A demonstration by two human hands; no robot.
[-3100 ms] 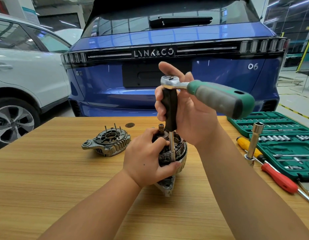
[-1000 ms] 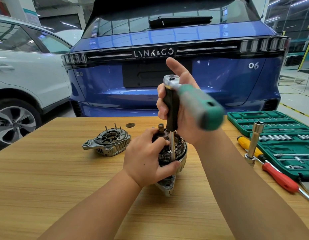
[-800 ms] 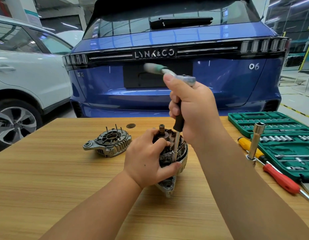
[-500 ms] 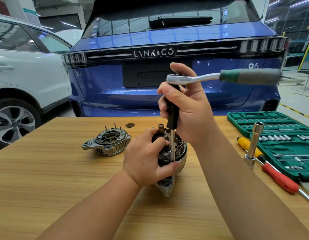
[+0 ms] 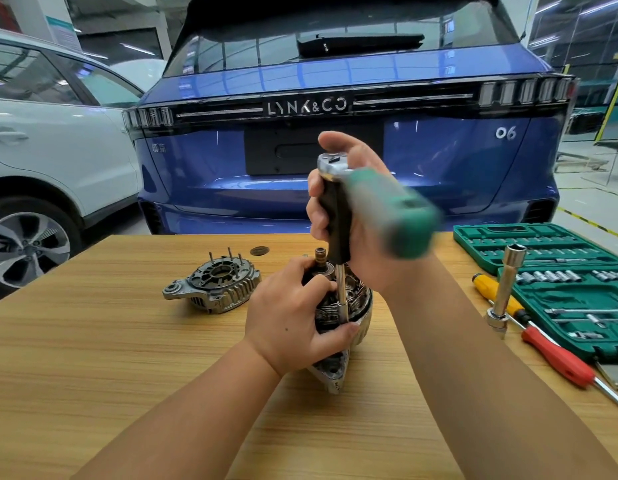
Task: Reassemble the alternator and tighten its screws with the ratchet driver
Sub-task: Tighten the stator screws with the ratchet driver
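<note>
The right hand (image 5: 363, 216) is curled around the black grip of the ratchet driver (image 5: 337, 216), holding it upright. The driver's long axis runs vertically: its chrome ratchet head sits at the top beside the thumb, and its thin steel shaft drops straight down into the alternator (image 5: 342, 306). The green and grey ratchet handle (image 5: 394, 216) sticks out sideways from the head toward the right and slightly toward the camera; it is smeared by motion blur, so its outline and end are hard to make out. The right palm and most of the fingers are hidden behind the grip and that handle.

The left hand (image 5: 293, 320) wraps around the near left side of the alternator, thumb against the foot of the shaft, covering much of the housing. The alternator stands near the middle of the surface (image 5: 93, 375), with its rotor shaft pointing up and a mounting lug pointing toward the near edge. The driver tip and the screw it meets cannot be seen.

Left of it, apart from it, lies the separate end cover (image 5: 214, 285), open face up with thin studs standing upright. By the right edge, a green socket case (image 5: 560, 271) lies open, partly cut off by the frame. Before it stands a tall chrome socket (image 5: 506, 282), and a yellow screwdriver (image 5: 487, 285) and a red screwdriver (image 5: 553, 358) lie pointing toward the near right corner. Beyond the far edge is a blue car (image 5: 335, 81).
</note>
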